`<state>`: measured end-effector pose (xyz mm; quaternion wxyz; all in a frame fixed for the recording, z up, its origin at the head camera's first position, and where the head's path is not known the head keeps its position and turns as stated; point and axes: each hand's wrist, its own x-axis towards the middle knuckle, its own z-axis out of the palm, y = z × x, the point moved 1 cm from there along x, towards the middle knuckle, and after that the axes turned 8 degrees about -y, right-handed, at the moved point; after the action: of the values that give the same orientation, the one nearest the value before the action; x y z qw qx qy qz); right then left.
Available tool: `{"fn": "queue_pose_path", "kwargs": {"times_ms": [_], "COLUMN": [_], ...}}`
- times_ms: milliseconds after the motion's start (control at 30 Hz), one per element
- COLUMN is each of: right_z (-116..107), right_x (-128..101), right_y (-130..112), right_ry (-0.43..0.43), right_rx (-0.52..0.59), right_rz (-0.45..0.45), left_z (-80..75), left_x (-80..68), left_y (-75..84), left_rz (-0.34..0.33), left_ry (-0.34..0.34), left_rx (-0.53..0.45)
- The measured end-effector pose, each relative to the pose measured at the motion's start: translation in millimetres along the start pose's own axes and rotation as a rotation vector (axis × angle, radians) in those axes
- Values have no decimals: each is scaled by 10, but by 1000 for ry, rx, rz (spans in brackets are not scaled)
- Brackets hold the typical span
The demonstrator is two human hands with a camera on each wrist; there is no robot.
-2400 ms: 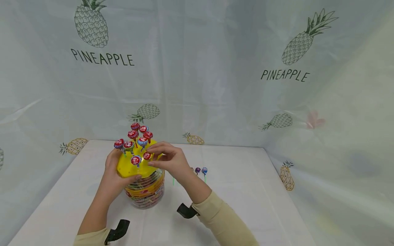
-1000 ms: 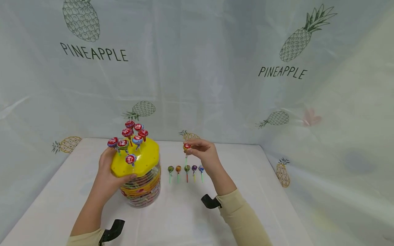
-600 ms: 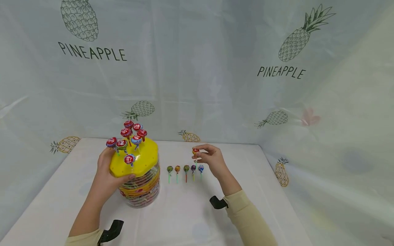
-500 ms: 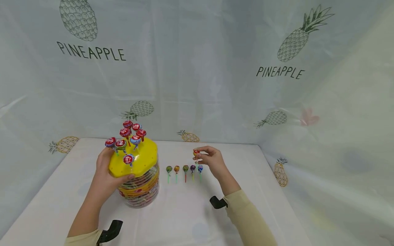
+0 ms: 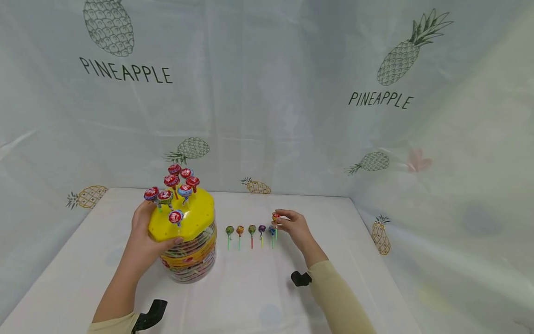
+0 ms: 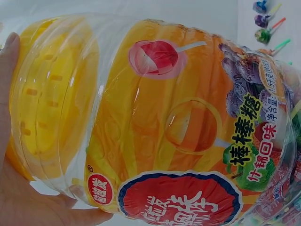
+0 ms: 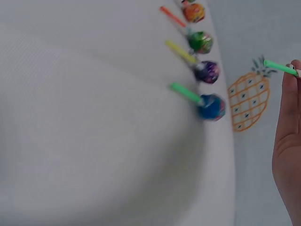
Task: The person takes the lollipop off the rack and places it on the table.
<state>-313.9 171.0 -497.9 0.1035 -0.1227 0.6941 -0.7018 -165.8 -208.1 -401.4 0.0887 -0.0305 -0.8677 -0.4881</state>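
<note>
A clear jar (image 5: 193, 256) printed with lollipop pictures, also filling the left wrist view (image 6: 160, 127), stands on the table's left half. My left hand (image 5: 146, 229) grips its yellow lid (image 5: 196, 218), and several wrapped lollipops (image 5: 177, 183) stand in the lid's holes. My right hand (image 5: 280, 221) pinches a red-orange lollipop (image 5: 276, 216) low over the table, at the right end of a row of several lollipops (image 5: 251, 230). The right wrist view shows that row (image 7: 208, 71), with the blue one (image 7: 211, 107) nearest my hand (image 7: 288, 141), and a green stick (image 7: 277, 67) at my fingertip.
The table (image 5: 250, 297) wears a white cloth and is walled behind and at the right by a pineapple-print curtain (image 5: 292, 116). Black wrist mounts (image 5: 301, 278) sit on both forearms. Bare cloth lies in front of the jar and row.
My right hand pulled a lollipop out of the lid, carried it right, and has lowered it to the right end of the row. The left hand stays on the lid.
</note>
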Motion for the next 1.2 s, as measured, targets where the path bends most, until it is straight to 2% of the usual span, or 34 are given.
{"fn": "queue_pose_path", "kwargs": {"times_ms": [100, 367, 467, 733, 1067, 1200], "right_z": [-64, -180, -214, -295, -319, -319], "right_x": [-10, -25, -26, -8, 34, 74], "right_y": [112, 310, 377, 533, 606, 627], "right_ry": [-1, 64, 85, 149, 130, 133], "right_rx": [36, 106, 100, -158, -330, -354], "right_rz": [15, 83, 101, 201, 239, 237], "left_z": [7, 13, 12, 17, 18, 14], "left_x": [0, 3, 4, 9, -1, 2], "left_y": [-2, 7, 10, -5, -17, -13], "left_rz": [3, 14, 10, 20, 16, 19], "left_ry": [3, 4, 5, 5, 12, 13], "left_rx": [-1, -7, -5, -3, -6, -1]}}
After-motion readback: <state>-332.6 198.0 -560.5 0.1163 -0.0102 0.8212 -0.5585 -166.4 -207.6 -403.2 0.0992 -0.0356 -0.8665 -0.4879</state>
